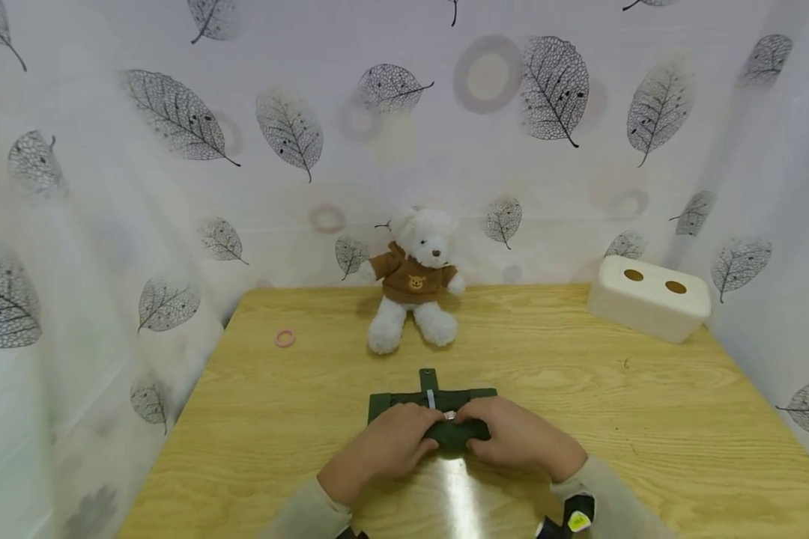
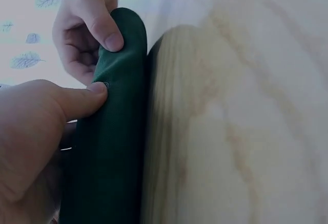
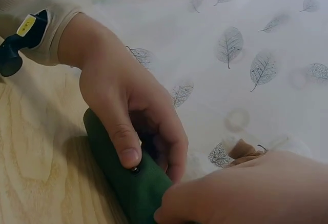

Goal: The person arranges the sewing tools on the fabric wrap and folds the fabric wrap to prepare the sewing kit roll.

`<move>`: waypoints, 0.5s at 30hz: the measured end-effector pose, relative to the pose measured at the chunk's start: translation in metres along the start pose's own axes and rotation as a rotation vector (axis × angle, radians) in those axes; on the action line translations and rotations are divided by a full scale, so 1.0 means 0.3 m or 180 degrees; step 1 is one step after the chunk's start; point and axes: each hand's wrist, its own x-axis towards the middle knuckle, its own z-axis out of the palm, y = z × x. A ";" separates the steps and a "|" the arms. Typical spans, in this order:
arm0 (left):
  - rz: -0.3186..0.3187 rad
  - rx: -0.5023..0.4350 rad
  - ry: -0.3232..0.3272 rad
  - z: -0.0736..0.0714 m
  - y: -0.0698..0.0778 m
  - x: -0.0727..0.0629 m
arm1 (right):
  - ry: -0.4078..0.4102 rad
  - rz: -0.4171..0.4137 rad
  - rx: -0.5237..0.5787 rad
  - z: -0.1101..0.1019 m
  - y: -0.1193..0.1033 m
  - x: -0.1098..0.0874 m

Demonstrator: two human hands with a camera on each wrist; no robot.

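A dark green fabric pouch point(image 1: 453, 438), partly rolled up, lies on the table in front of the person. Its far part is spread flat, and a strap point(image 1: 428, 379) with a snap points away. The left hand point(image 1: 392, 440) grips the roll's left side, thumb on the near face and fingers over the top. On the other side the right hand point(image 1: 517, 436) holds it likewise. Small snap studs show by the thumbs in both wrist views. A small shiny piece point(image 1: 450, 415) sits between the fingertips; its kind is unclear. The fingers hide much of the pouch.
Behind the pouch sits a white teddy bear point(image 1: 414, 281) in a brown hoodie. A pink ring point(image 1: 285, 338) lies at the back left of the wooden table point(image 1: 297, 397). At the back right is a cream box point(image 1: 647, 299) with two holes. Leaf-patterned curtains surround the table.
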 end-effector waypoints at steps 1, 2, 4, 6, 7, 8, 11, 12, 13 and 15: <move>-0.0007 -0.0049 -0.0026 -0.002 -0.004 0.002 | -0.0008 0.0018 0.0030 -0.002 0.002 0.004; -0.0034 -0.0112 -0.0049 -0.003 -0.007 0.004 | -0.0013 0.0040 0.0045 -0.003 0.004 0.008; -0.0106 -0.0205 -0.0085 -0.006 -0.012 0.008 | -0.0013 0.0069 0.0068 -0.005 0.011 0.018; -0.0166 -0.0267 -0.0090 -0.010 -0.016 0.011 | -0.0012 0.0096 0.0078 -0.007 0.015 0.026; -0.0197 -0.0308 -0.0084 -0.012 -0.018 0.012 | -0.0014 0.0103 0.0085 -0.008 0.016 0.031; -0.0226 -0.0340 -0.0075 -0.013 -0.019 0.013 | -0.0014 0.0109 0.0084 -0.009 0.017 0.034; -0.0265 -0.0338 -0.0036 -0.020 -0.021 0.012 | -0.0023 0.0127 0.0096 -0.012 0.016 0.043; -0.0257 -0.0304 -0.0024 -0.022 -0.022 0.013 | -0.0017 0.0116 0.0082 -0.012 0.016 0.046; -0.0248 -0.0278 -0.0024 -0.024 -0.023 0.013 | -0.0006 0.0103 0.0069 -0.013 0.015 0.048; -0.0231 -0.0225 -0.0044 -0.025 -0.026 0.013 | 0.0006 0.0083 0.0029 -0.011 0.015 0.052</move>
